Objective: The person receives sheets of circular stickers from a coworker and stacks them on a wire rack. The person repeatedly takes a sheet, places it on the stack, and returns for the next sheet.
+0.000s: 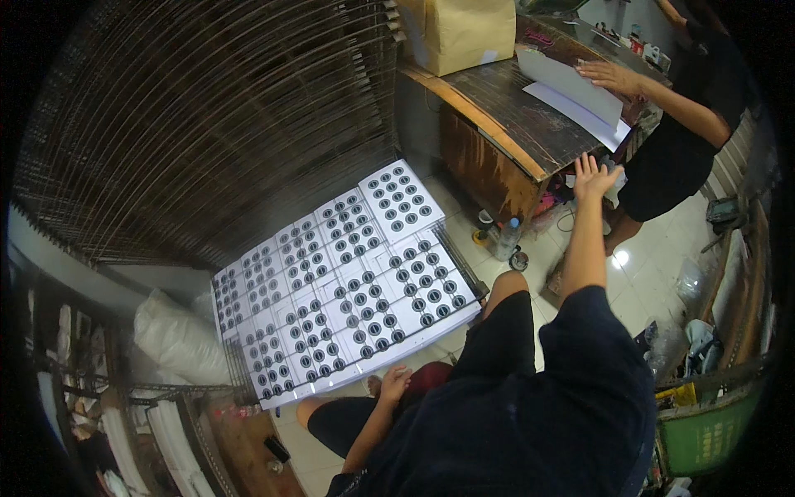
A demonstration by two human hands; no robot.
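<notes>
My right arm is stretched forward, and my right hand point(595, 177) is open with its fingers spread, just short of the dark wooden table's near corner. Past my fingertips lies a white sheet point(571, 110); a co-worker's hand point(611, 76) rests on a greyish sheet point(571, 81) lifted over it. My left hand point(397, 384) is low by my thigh, close to the near edge of a wire rack. It looks empty, with the fingers slightly bent. On the rack lie several white printed sheets point(348, 258) with rows of dark round marks.
Raised wire racks point(224, 108) stand over the sheets at the back left. A brown paper package point(470, 37) stands on the dark table point(505, 116). A plastic bottle point(508, 236) is on the floor. A white sack point(178, 340) lies at left, a green bin point(708, 435) at lower right.
</notes>
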